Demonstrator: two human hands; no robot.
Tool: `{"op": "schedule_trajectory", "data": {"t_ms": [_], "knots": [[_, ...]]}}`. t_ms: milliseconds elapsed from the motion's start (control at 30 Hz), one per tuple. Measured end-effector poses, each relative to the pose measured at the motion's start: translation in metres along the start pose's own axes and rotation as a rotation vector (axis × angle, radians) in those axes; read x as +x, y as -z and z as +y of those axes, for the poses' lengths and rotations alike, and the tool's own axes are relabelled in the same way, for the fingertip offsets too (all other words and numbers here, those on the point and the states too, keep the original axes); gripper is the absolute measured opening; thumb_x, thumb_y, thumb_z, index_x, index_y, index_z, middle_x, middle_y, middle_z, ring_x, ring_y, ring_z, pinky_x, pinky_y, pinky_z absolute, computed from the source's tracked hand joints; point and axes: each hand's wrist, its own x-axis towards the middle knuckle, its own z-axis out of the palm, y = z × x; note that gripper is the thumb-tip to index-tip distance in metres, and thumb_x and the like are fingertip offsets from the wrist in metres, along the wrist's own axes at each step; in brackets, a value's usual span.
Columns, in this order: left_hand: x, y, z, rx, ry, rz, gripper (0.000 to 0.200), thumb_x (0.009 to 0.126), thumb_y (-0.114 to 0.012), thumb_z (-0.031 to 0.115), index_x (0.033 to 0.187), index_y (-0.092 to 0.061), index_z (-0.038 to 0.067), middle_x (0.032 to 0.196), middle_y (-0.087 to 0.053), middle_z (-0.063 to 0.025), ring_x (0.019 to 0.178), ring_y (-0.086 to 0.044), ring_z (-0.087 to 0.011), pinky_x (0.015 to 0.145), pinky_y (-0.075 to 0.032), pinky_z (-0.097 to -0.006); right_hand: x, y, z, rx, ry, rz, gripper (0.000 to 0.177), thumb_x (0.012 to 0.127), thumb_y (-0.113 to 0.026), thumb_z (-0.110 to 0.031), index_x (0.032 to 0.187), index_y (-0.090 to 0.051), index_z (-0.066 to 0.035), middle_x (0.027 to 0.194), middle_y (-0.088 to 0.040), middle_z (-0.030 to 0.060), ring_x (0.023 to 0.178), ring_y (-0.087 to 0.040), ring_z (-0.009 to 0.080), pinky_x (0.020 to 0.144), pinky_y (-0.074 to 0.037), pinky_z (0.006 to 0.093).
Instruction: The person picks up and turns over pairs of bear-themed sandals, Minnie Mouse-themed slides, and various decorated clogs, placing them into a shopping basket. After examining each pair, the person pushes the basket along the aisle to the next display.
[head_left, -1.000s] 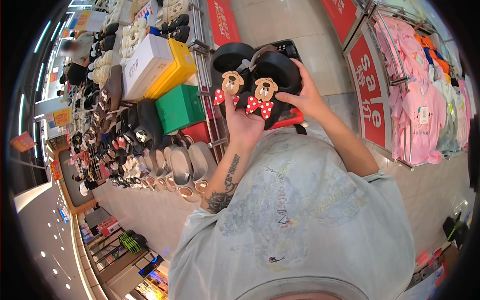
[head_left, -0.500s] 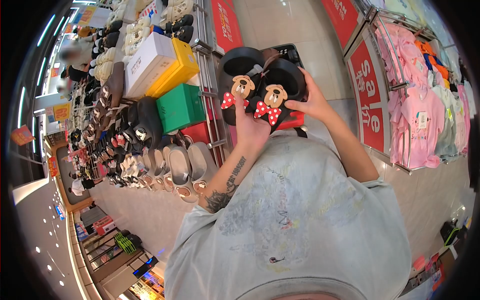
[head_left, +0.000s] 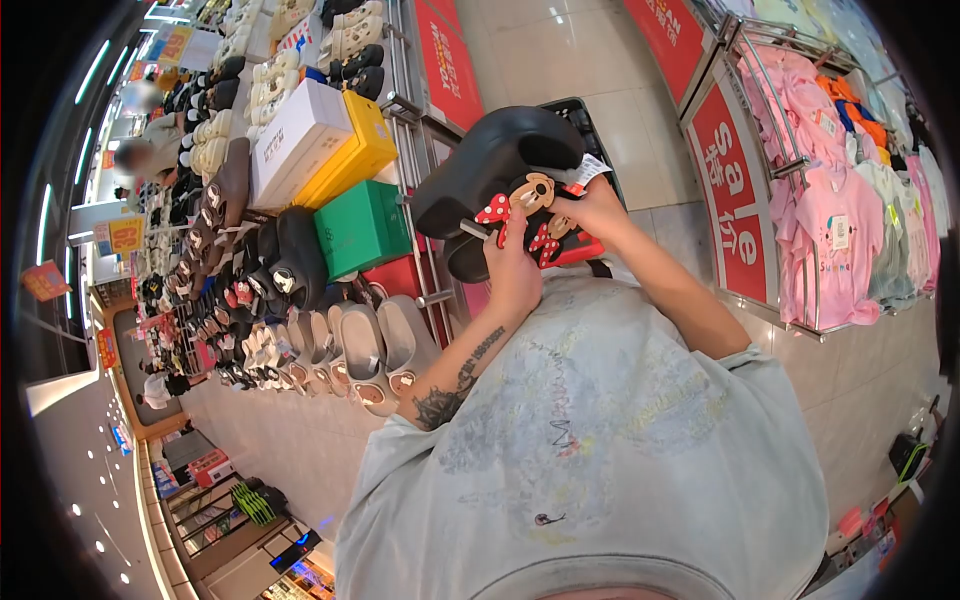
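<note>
A pair of black slippers (head_left: 505, 150) with cartoon mouse faces and red polka-dot bows is held up in front of my chest, turned on its side. My left hand (head_left: 515, 265) is closed around the front of the near slipper, thumb beside the mouse face. On the other side, my right hand (head_left: 595, 212) is closed at the second slipper's front, fingers partly hidden. A white tag (head_left: 593, 170) shows just above the right hand. Part of the second slipper is hidden behind the first.
To the left runs a shoe rack with a green box (head_left: 362, 228), a yellow box (head_left: 350, 150) and beige slippers (head_left: 405, 335). A dark shopping basket (head_left: 575, 108) is behind the slippers. Pink shirts (head_left: 840, 235) hang at right above a red sale sign (head_left: 732, 195).
The slippers have turned from side by side, faces toward me, to stacked on edge. My right hand has moved inward and lower. A white tag has come into view.
</note>
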Motion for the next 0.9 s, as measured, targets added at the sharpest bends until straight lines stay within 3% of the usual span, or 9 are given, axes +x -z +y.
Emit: {"op": "schedule_trajectory", "data": {"t_ms": [67,200,300,400,467,533,633,767,900], "knots": [[0.0,-0.003,0.001,-0.019,0.005,-0.026,0.028,0.091,-0.058,0.025,0.105,-0.057,0.0,0.101,-0.061,-0.0054,0.09,-0.059,-0.011,0.08,-0.049,-0.0277,-0.004,0.001,-0.007,0.112,-0.159,-0.021,0.061,0.063,-0.076,-0.012,0.117,-0.049,0.0,0.096,-0.061,0.0056,0.081,-0.06,0.0174,0.075,-0.049,0.0291],[0.003,0.013,-0.011,0.085,0.069,0.018,0.031,0.091,-0.059,0.026,0.106,-0.057,-0.001,0.1,-0.061,-0.0053,0.087,-0.059,-0.0098,0.077,-0.048,-0.0265,-0.006,-0.001,0.001,0.229,-0.21,-0.042,0.061,0.064,-0.074,-0.009,0.118,-0.049,-0.001,0.102,-0.059,0.006,0.088,-0.059,0.0164,0.075,-0.048,0.0289],[0.005,0.011,-0.012,0.14,0.024,0.009,0.036,0.091,-0.056,0.03,0.112,-0.052,0.001,0.108,-0.056,-0.0078,0.089,-0.062,-0.0185,0.067,-0.056,-0.0352,-0.005,-0.001,0.005,0.156,-0.108,0.006,0.066,0.065,-0.073,-0.006,0.123,-0.043,-0.001,0.109,-0.056,0.0074,0.098,-0.055,0.016,0.081,-0.047,0.0291],[0.0,-0.001,-0.004,0.097,-0.017,0.087,0.032,0.09,-0.06,0.028,0.102,-0.059,-0.002,0.095,-0.063,-0.0049,0.083,-0.058,-0.0094,0.074,-0.048,-0.026,-0.018,0.009,-0.01,-0.033,-0.041,-0.033,0.079,0.067,-0.073,-0.006,0.134,-0.031,-0.001,0.117,-0.052,0.0111,0.106,-0.052,0.0175,0.089,-0.043,0.0304],[0.003,0.001,-0.004,0.117,-0.085,0.086,0.032,0.09,-0.061,0.028,0.101,-0.06,-0.002,0.094,-0.063,-0.0044,0.082,-0.058,-0.0084,0.074,-0.048,-0.0257,-0.023,0.022,-0.011,0.305,-0.14,-0.014,0.089,0.069,-0.073,-0.011,0.141,-0.021,-0.001,0.122,-0.049,0.0152,0.112,-0.049,0.0202,0.096,-0.039,0.0325],[0.005,0.003,-0.006,0.134,-0.086,0.084,0.032,0.089,-0.061,0.027,0.1,-0.06,-0.003,0.092,-0.063,-0.004,0.079,-0.058,-0.0077,0.072,-0.048,-0.0252,-0.019,0.028,-0.011,0.355,0.002,0.043,0.092,0.072,-0.073,-0.018,0.143,-0.017,0.001,0.129,-0.044,0.0192,0.117,-0.047,0.0228,0.098,-0.038,0.0341],[0.005,0.009,-0.017,0.22,-0.069,0.032,0.03,0.089,-0.061,0.026,0.099,-0.06,-0.003,0.089,-0.063,-0.0048,0.074,-0.06,-0.0093,0.064,-0.05,-0.0248,-0.018,0.037,-0.039,-0.316,0.37,0.244,0.085,0.073,-0.074,-0.031,0.138,-0.03,0.0,0.129,-0.045,0.0209,0.12,-0.046,0.0279,0.099,-0.038,0.036],[0.003,0.008,-0.018,0.457,-0.007,-0.035,0.026,0.088,-0.063,0.024,0.091,-0.06,-0.002,0.077,-0.062,-0.0028,0.061,-0.059,-0.0084,0.049,-0.047,-0.0221,-0.006,0.02,-0.054,-0.504,0.246,0.214,0.081,0.064,-0.078,-0.043,0.126,-0.047,0.0,0.112,-0.058,0.0205,0.106,-0.056,0.0303,0.092,-0.043,0.0362],[0.006,0.015,-0.024,0.597,-0.072,-0.077,0.026,0.087,-0.064,0.025,0.085,-0.06,-0.001,0.067,-0.058,0.0001,0.051,-0.051,-0.0056,0.044,-0.041,-0.0204,-0.005,0.019,-0.053,-0.435,0.04,0.226,0.072,0.067,-0.079,-0.037,0.123,-0.05,-0.001,0.113,-0.058,0.0178,0.104,-0.057,0.0231,0.09,-0.045,0.0328]]}}
